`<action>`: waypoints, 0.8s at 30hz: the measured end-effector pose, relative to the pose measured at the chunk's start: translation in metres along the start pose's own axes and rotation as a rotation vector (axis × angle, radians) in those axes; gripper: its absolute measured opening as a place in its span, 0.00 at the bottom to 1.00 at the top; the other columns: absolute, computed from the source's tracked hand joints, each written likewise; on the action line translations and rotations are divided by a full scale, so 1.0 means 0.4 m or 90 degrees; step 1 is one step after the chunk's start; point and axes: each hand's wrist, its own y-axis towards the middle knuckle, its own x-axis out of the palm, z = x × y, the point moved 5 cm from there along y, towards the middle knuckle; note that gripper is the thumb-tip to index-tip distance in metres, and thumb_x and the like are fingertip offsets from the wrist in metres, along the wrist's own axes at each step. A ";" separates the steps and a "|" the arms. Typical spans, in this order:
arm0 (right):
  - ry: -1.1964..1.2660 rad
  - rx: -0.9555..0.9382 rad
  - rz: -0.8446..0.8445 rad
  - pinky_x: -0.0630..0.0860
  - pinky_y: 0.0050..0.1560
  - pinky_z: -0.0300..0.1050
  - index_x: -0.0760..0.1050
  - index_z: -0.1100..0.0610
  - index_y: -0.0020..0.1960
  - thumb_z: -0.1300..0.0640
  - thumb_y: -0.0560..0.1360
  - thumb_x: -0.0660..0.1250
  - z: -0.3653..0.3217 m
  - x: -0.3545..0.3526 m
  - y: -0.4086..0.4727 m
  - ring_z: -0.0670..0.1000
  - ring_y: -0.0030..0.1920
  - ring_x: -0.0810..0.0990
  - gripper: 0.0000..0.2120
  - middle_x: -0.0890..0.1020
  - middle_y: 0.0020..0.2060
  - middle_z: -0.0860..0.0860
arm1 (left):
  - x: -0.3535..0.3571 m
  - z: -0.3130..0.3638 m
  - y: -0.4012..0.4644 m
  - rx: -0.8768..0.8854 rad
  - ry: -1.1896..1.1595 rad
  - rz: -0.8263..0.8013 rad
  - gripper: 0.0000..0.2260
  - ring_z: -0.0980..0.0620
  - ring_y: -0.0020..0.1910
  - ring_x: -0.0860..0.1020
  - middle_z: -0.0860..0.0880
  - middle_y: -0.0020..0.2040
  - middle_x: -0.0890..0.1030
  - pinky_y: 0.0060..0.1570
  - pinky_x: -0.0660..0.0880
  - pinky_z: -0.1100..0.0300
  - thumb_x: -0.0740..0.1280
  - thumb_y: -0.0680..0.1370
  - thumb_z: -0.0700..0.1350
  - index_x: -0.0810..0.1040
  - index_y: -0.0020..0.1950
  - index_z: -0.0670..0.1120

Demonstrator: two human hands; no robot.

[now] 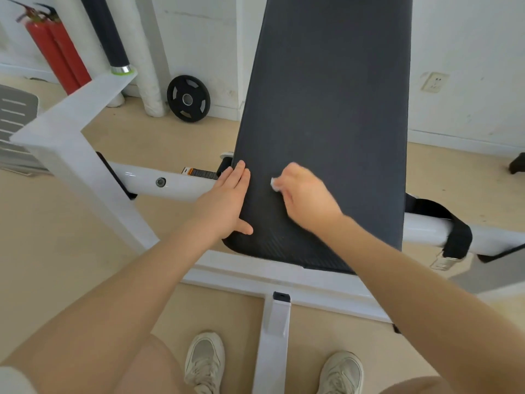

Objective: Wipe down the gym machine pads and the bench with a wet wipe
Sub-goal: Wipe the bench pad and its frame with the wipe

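Head cam; looks fwd/down, close over bench pad (326,109).

Matt, finely ribbed bench pad (326,109); glossy white painted metal frame (170,183).

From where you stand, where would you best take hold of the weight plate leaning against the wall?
Grip the weight plate through one of the upper cut-out slots in its face, coming from above and in front: it stands tilted against the wall, so its back is closed off.
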 end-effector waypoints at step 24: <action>0.035 0.046 0.028 0.79 0.35 0.47 0.77 0.63 0.51 0.71 0.63 0.72 -0.046 0.040 -0.181 0.58 0.42 0.76 0.17 0.77 0.44 0.58 | 0.035 0.079 -0.032 0.061 0.130 0.081 0.46 0.44 0.73 0.51 0.44 0.74 0.49 0.67 0.59 0.49 0.69 0.68 0.63 0.45 0.76 0.52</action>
